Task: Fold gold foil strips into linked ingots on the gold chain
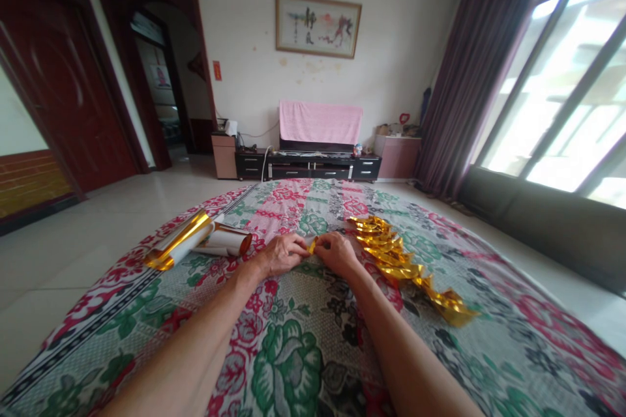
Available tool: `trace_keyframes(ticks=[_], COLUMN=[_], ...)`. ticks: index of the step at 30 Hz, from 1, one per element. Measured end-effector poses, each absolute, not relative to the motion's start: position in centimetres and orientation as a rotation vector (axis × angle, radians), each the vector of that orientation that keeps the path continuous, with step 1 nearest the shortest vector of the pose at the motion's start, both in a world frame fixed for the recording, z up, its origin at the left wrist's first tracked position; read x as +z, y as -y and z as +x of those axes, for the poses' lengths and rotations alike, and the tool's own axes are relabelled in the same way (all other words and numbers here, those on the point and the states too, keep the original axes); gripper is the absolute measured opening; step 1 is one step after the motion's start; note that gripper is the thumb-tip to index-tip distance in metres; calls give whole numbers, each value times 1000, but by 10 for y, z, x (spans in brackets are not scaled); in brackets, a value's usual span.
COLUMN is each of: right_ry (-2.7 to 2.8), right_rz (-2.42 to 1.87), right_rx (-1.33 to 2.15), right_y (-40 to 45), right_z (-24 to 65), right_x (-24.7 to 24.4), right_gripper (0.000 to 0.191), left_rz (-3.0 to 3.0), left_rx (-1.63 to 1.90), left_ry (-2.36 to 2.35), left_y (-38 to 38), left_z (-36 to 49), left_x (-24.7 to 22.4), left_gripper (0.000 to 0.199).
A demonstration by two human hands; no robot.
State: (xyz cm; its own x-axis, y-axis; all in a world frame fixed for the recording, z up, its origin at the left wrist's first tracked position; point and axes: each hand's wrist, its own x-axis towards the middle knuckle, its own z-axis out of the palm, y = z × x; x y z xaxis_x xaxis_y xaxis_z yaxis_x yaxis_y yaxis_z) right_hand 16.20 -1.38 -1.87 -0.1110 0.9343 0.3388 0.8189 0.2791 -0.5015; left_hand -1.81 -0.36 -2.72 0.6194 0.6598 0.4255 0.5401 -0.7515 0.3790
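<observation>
Between my two hands, just above the patterned cloth, is a small piece of gold foil paper (312,246). My left hand (283,254) pinches its left side, and my right hand (336,251) grips its right side; the fingers partly hide it. To the right of my right hand lies a row of several folded gold foil pieces (391,247), overlapping one another. Left of my left hand rest curled gold foil sheets with white backs, one roll (183,241) farther out and another roll (227,241) nearer my hand.
A flowered cloth (288,365) covers the surface under my hands. Beyond it, a low black cabinet (313,166) stands by the wall, with a pink towel (320,122) draped over a screen. A dark curtain (454,78) and windows are on the right, doorways on the left.
</observation>
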Motion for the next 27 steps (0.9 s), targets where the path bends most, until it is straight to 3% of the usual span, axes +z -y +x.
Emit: trace_keyframes(ticks=[27], right_ry=[1973], right_rz=[-1540], right_rx=[227], right_y=[12], right_z=[168], right_x=[-21], right_gripper=[16], left_rz=[2636], left_rx=[853], left_ry=[-989], left_y=[1], left_z=[-18], left_x=[-30], left_gripper=[29])
